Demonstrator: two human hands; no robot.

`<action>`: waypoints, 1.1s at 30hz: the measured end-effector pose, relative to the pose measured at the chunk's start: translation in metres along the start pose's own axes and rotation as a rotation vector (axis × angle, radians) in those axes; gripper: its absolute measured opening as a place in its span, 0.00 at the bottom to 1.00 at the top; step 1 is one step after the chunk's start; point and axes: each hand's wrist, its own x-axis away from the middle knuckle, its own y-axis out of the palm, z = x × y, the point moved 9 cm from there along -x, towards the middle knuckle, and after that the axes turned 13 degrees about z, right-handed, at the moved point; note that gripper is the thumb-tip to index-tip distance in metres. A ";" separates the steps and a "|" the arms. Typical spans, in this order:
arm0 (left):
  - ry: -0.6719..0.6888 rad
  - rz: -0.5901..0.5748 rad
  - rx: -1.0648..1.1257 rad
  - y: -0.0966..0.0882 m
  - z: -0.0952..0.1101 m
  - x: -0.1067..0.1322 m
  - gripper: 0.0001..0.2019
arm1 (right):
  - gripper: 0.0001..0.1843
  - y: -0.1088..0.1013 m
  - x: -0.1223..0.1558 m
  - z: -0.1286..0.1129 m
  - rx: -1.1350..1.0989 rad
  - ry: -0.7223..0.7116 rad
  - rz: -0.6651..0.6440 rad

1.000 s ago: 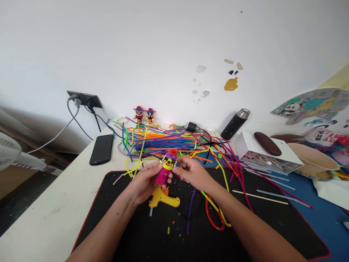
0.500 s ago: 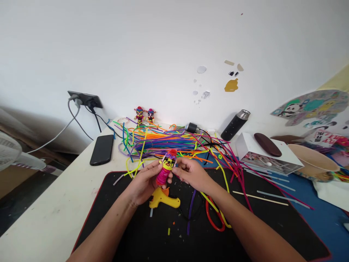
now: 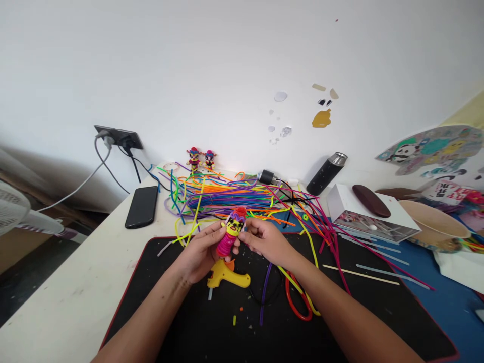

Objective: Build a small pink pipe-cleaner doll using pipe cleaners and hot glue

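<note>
A small pipe-cleaner doll (image 3: 226,244) with a magenta body, a yellow face and a red and purple headpiece is held above the black mat, leaning slightly right. My left hand (image 3: 200,250) wraps its fingers round the doll's body from the left. Closed in a pinch, my right hand (image 3: 266,241) touches the doll's right side just below the face; whether a small piece is between those fingertips is hidden. Directly beneath the doll lies a yellow glue gun (image 3: 229,275). Red-handled scissors (image 3: 298,305) rest near my right forearm, partly under yellow pipe cleaners.
Loose pipe cleaners (image 3: 234,197) in many colours spread behind my hands. Two finished dolls (image 3: 194,161) stand against the wall. A phone (image 3: 141,207) lies left; a black flask (image 3: 326,173) and a white box (image 3: 372,212) stand right. Glue sticks (image 3: 393,276) lie on the mat (image 3: 181,333).
The doll's head has tipped very slightly to the right in my hands. Both hands stay in nearly the same place.
</note>
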 end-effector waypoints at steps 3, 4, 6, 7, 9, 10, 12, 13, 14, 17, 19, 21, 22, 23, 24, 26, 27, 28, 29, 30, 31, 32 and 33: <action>-0.003 -0.007 -0.005 0.001 0.000 0.000 0.14 | 0.27 0.000 0.000 0.000 -0.006 -0.007 0.004; -0.004 -0.009 -0.009 0.002 0.000 0.000 0.14 | 0.27 -0.001 0.001 -0.001 -0.008 -0.009 0.005; -0.005 -0.014 -0.019 0.003 0.000 0.001 0.15 | 0.27 -0.001 0.001 -0.001 -0.014 -0.010 0.008; -0.007 -0.015 -0.022 0.003 0.001 0.001 0.16 | 0.27 -0.001 0.001 -0.002 -0.018 -0.008 0.007; -0.013 -0.021 -0.029 0.004 0.001 0.001 0.16 | 0.26 0.001 0.002 -0.004 -0.022 -0.002 -0.008; -0.017 -0.025 -0.033 0.004 0.000 0.001 0.16 | 0.26 0.002 0.002 -0.005 -0.023 -0.002 -0.018; -0.023 -0.032 -0.039 0.004 0.000 0.001 0.17 | 0.26 0.004 0.003 -0.009 -0.023 -0.011 -0.037; -0.024 -0.035 -0.042 0.003 -0.001 0.001 0.17 | 0.26 0.004 0.004 -0.011 -0.023 -0.016 -0.046; -0.027 -0.040 -0.043 0.003 -0.002 0.001 0.17 | 0.26 0.005 0.004 -0.012 -0.024 -0.022 -0.052; -0.043 -0.067 -0.047 0.004 -0.004 0.002 0.17 | 0.27 0.006 0.005 -0.014 -0.038 -0.028 -0.068; -0.056 -0.086 -0.053 0.005 -0.005 0.003 0.17 | 0.27 0.008 0.006 -0.015 -0.051 -0.017 -0.090; -0.067 -0.090 -0.057 0.005 -0.006 0.003 0.17 | 0.27 0.010 0.007 -0.014 -0.063 0.001 -0.120; -0.072 -0.087 -0.057 0.005 -0.006 0.003 0.17 | 0.27 0.011 0.008 -0.014 -0.070 0.006 -0.133; -0.078 -0.084 -0.055 0.005 -0.006 0.004 0.17 | 0.27 0.012 0.008 -0.015 -0.078 0.009 -0.141; -0.084 -0.081 -0.052 0.005 -0.006 0.004 0.17 | 0.27 0.012 0.009 -0.015 -0.085 0.009 -0.145; -0.096 -0.083 -0.048 0.004 -0.008 0.004 0.17 | 0.28 0.013 0.010 -0.016 -0.094 0.009 -0.152; -0.100 -0.085 -0.047 0.004 -0.008 0.004 0.17 | 0.29 0.014 0.010 -0.015 -0.096 0.010 -0.159; -0.102 -0.088 -0.046 0.004 -0.009 0.004 0.17 | 0.29 0.015 0.011 -0.015 -0.096 0.011 -0.164; -0.106 -0.090 -0.046 0.003 -0.009 0.004 0.16 | 0.29 0.015 0.011 -0.015 -0.095 0.012 -0.166; -0.107 -0.092 -0.046 0.003 -0.010 0.003 0.16 | 0.29 0.015 0.011 -0.014 -0.094 0.011 -0.169; -0.106 -0.095 -0.044 0.003 -0.010 0.003 0.16 | 0.28 0.015 0.012 -0.014 -0.091 0.009 -0.171; -0.106 -0.099 -0.043 0.003 -0.011 0.003 0.15 | 0.27 0.015 0.012 -0.013 -0.087 0.006 -0.174; -0.105 -0.102 -0.042 0.002 -0.011 0.003 0.15 | 0.26 0.015 0.012 -0.012 -0.082 0.002 -0.180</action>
